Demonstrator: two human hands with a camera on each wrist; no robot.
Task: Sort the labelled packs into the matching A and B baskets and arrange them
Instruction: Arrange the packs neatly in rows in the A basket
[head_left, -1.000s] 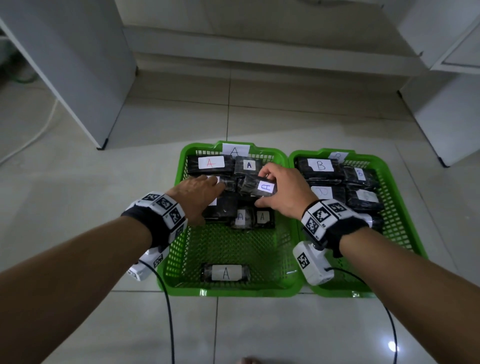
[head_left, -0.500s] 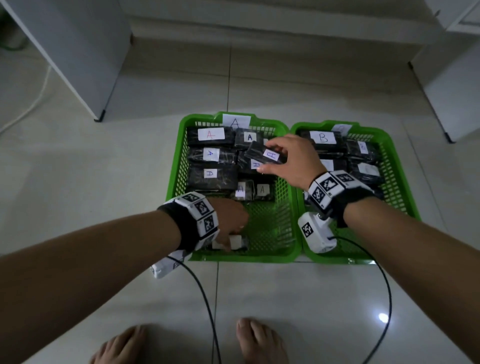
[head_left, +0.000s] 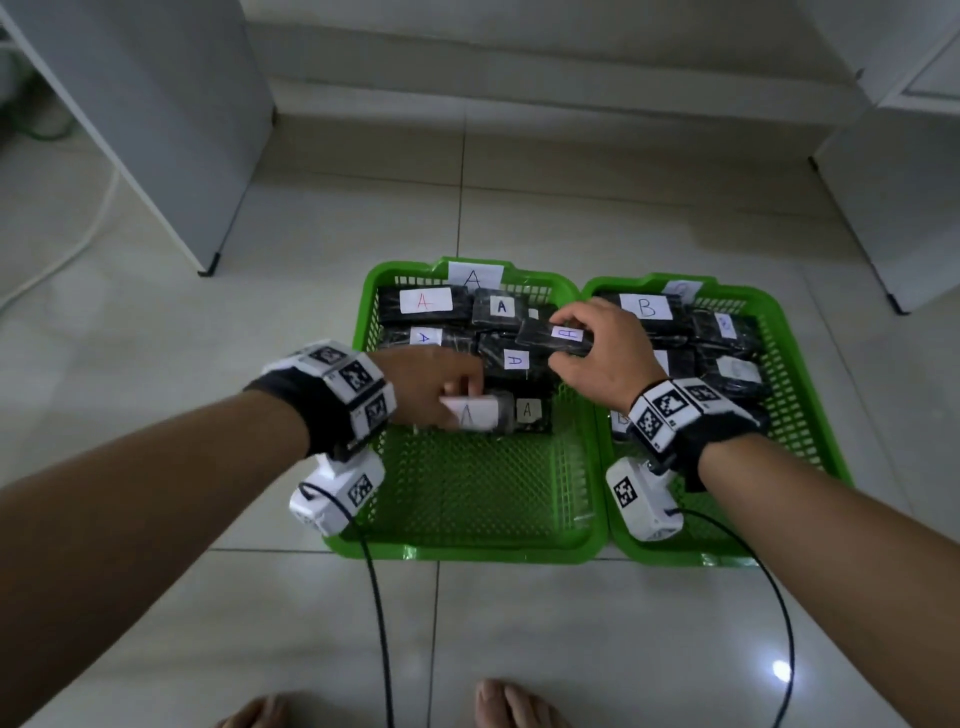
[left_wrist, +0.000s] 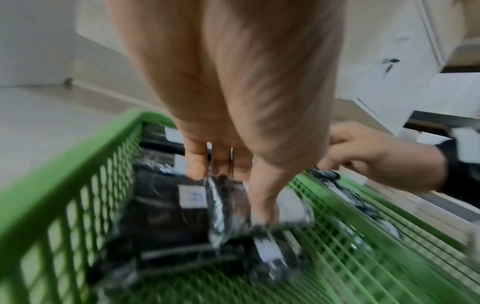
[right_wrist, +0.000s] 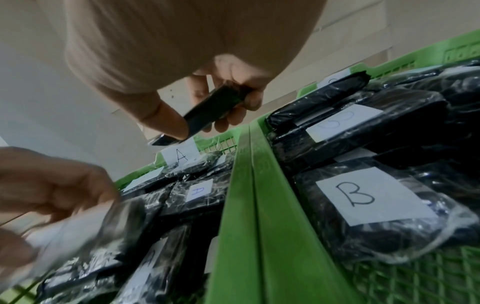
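Left hand (head_left: 434, 387) grips one A pack (head_left: 480, 413), right hand (head_left: 605, 353) another (head_left: 558, 336), both packs lengthwise across A basket (head_left: 467, 540), over its stacked rows.

A glossy pale tiled floor (head_left: 311, 597) fills the frame; two green plastic mesh baskets (head_left: 483, 545) sit side by side at centre, bare feet (head_left: 511, 706) at the bottom edge.

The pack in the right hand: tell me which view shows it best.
The head view. There the pack lies label up between the right hand's fingers, above the A basket. The right wrist view shows only its dark underside and edge, no label. The left wrist view hardly shows it.
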